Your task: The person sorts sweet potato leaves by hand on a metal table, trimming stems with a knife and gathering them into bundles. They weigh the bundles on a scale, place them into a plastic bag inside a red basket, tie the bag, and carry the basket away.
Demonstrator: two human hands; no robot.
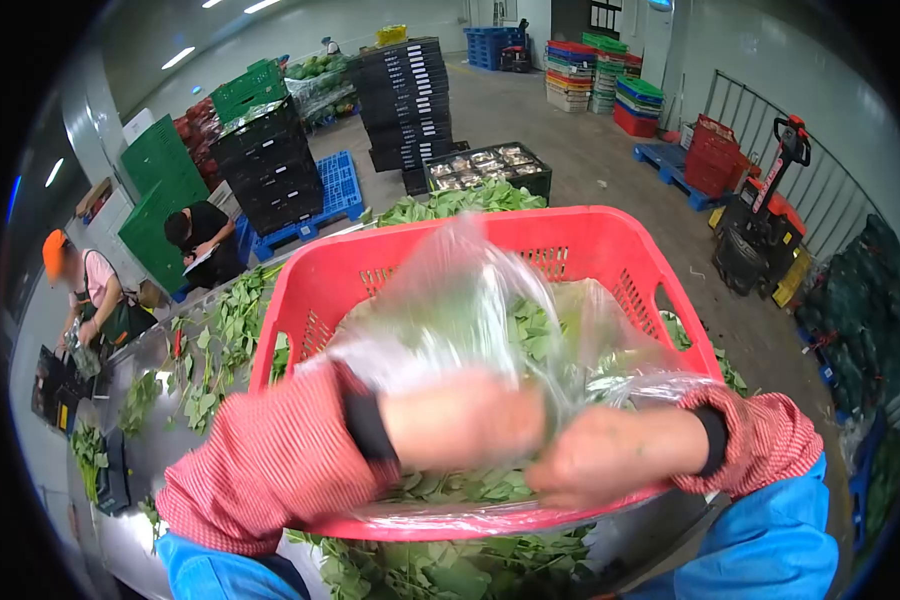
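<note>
A red plastic basket [450,238] stands on the metal table, with leafy greens [460,487] in its lower part. Clear plastic film [470,290] bunches up in the basket's middle and spreads to its right side. My left hand [470,415], blurred by motion, is closed on the film. Close beside it, over the basket's front half, my right hand [610,450] is also closed on the film. More greens [460,565] lie in front of the basket.
Loose greens [215,350] lie on the metal table [150,390] at the left. Two people [90,285] are at the far left. Black crates [405,100] are stacked beyond the basket. A pallet jack [765,215] stands at the right.
</note>
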